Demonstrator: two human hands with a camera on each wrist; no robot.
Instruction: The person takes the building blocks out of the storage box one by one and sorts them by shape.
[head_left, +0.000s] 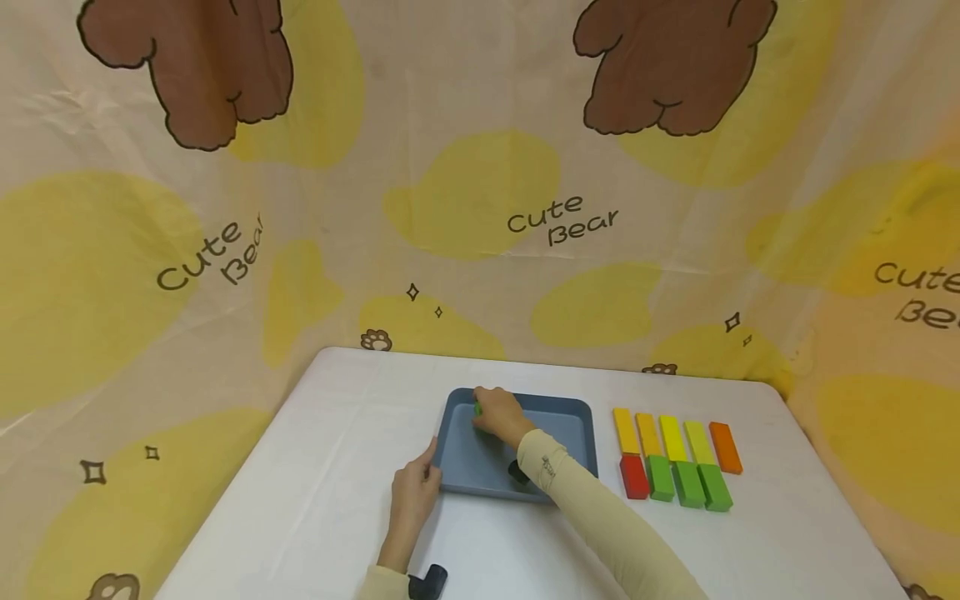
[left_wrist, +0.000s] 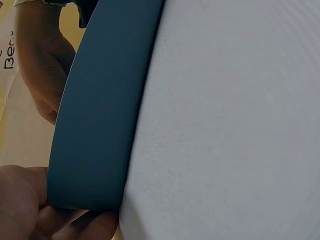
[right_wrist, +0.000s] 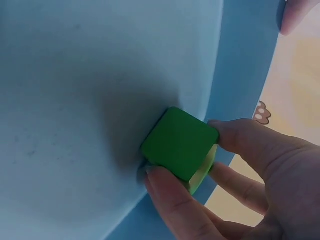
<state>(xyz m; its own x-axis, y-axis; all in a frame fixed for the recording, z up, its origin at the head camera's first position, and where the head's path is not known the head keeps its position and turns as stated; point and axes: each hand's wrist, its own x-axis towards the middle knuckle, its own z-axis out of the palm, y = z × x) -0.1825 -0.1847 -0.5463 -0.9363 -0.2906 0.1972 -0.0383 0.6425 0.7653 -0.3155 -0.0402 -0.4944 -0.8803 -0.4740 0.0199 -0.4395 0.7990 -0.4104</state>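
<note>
A green block (right_wrist: 177,145) is pinched between the thumb and fingers of my right hand (right_wrist: 295,175), at the far left corner inside a blue-grey tray (head_left: 480,471). In the head view my right hand (head_left: 502,412) covers most of that block, and only a sliver of green shows. My left hand (head_left: 414,493) grips the tray's near left corner from outside. Seen from the left wrist, fingers of the left hand (left_wrist: 55,210) curl around the corner of the tray wall (left_wrist: 97,115).
Right of the tray, blocks lie in two rows on the white table (head_left: 300,492). The back row has several yellow and orange blocks (head_left: 672,438) and a darker orange one (head_left: 725,447). In front are a red block (head_left: 633,477) and three green blocks (head_left: 688,485).
</note>
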